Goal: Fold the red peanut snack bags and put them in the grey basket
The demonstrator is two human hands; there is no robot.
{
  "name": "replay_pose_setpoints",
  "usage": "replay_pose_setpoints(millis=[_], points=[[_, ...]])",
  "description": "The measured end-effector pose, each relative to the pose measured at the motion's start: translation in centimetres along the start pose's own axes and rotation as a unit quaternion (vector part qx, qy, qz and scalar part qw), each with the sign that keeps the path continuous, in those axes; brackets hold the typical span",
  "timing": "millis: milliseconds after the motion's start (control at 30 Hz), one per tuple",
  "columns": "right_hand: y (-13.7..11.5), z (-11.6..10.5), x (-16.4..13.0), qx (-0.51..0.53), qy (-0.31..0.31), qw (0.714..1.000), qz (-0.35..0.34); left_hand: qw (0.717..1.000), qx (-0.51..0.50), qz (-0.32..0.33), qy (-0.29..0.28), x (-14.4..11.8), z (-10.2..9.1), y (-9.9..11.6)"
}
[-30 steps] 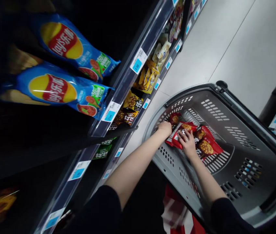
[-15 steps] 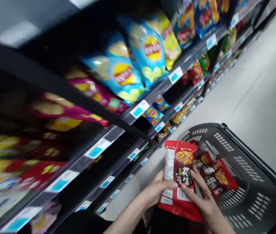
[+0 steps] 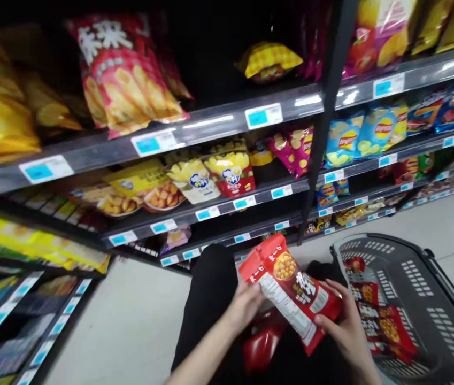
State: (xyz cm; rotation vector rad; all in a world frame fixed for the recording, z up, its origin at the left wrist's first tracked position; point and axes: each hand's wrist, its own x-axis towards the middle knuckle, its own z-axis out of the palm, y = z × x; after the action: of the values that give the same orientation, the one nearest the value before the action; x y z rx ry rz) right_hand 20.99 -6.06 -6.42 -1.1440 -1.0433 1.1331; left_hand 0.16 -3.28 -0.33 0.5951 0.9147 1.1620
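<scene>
A shiny red snack bag, with a picture of a bowl of golden nuggets and white lettering, is tilted over my lap. My left hand grips its upper left end, and my right hand is wrapped round its lower right end. A white printed label panel runs down the near side; whether it is a second bag, I cannot tell. Below it a red, glossy package rests between my legs, partly hidden. To the right, a grey shopping basket holds several similar red bags.
Dark shelves full of snack bags cross the view ahead, with price tags along their edges. A pink chip bag sits on the upper shelf. Another shelf unit stands at the left. My black-clad knee is near the lowest shelf.
My view has swung left, bringing more shelves and my knees into sight. The red bag has turned from nearly upright to slanted, with my left hand now at its upper end.
</scene>
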Motion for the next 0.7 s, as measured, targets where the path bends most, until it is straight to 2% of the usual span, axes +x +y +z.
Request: replay_pose_setpoints(millis=[67,133,200,267,367,433,500,567,700], points=[[0.6,0.4,-0.2,0.008,-0.048,0.999,-0.003,0.997,0.064,-0.012,-0.034,-0.5,-3.6,2.0],[1.6,1.2,-0.1,0.011,-0.070,0.997,0.002,0.990,0.127,-0.002,-0.054,-0.7,-6.6,2.8],[2.8,2.1,-0.1,0.001,-0.063,0.998,0.008,0.982,0.182,0.002,-0.042,-0.9,-8.9,2.5],[3.9,2.8,-0.3,-0.003,-0.063,0.998,0.018,0.975,0.220,0.012,0.002,-1.2,-10.6,1.4],[4.9,3.2,-0.7,0.027,-0.131,0.989,0.067,0.961,0.263,0.046,0.067,-1.5,-12.0,-0.1],[5.3,3.1,-1.1,0.041,-0.152,0.982,0.102,0.954,0.282,0.063,0.083,-1.7,-12.4,-0.6],[5.7,2.8,-1.3,0.024,-0.125,0.986,0.109,0.950,0.290,0.071,0.094,-1.8,-12.6,-0.6],[6.1,2.7,-1.4,-0.024,-0.076,0.993,0.086,0.947,0.294,0.077,0.108,-1.8,-12.7,-0.7],[6.3,3.0,-1.4,-0.139,-0.009,0.990,-0.019,0.943,0.295,0.096,0.119,-1.6,-12.9,-1.2]])
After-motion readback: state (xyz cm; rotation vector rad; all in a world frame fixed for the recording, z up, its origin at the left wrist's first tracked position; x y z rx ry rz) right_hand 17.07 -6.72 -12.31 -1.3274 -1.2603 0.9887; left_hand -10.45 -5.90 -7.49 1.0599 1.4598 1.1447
